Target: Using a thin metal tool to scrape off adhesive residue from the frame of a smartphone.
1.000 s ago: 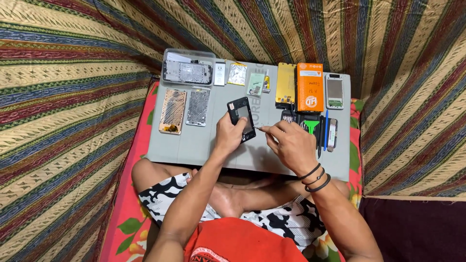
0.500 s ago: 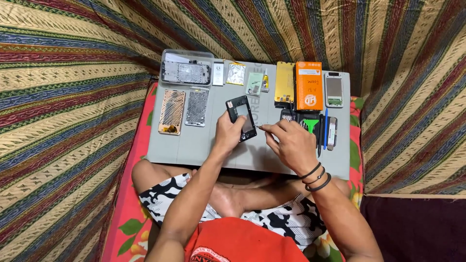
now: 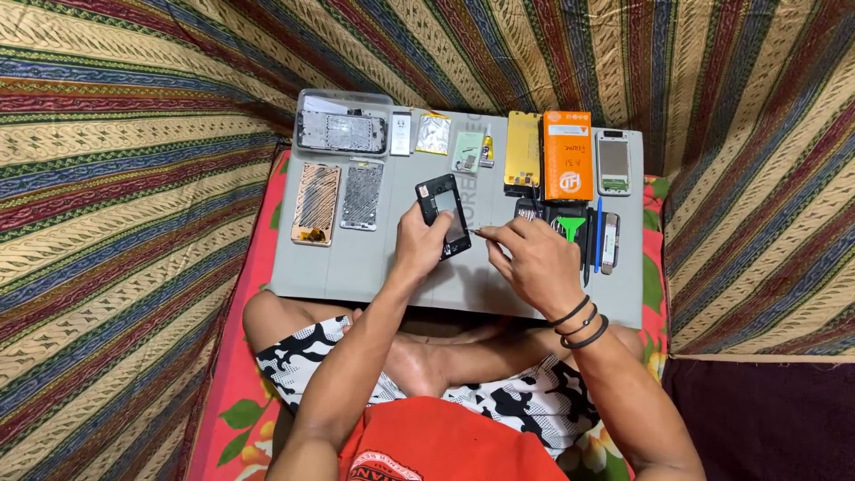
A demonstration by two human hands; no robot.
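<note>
At the centre of the frame, a black phone frame (image 3: 443, 216) is gripped upright by the left hand (image 3: 417, 245), exposing its inside. A thin tool (image 3: 479, 233) is pinched by the right hand (image 3: 534, 260), tip beside it, above the grey board (image 3: 356, 267).

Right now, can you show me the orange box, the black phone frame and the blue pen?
orange box (image 3: 567, 155), head view, middle of its front.
black phone frame (image 3: 443, 214), head view, its upper half.
blue pen (image 3: 598, 233), head view, mid-barrel.
</note>
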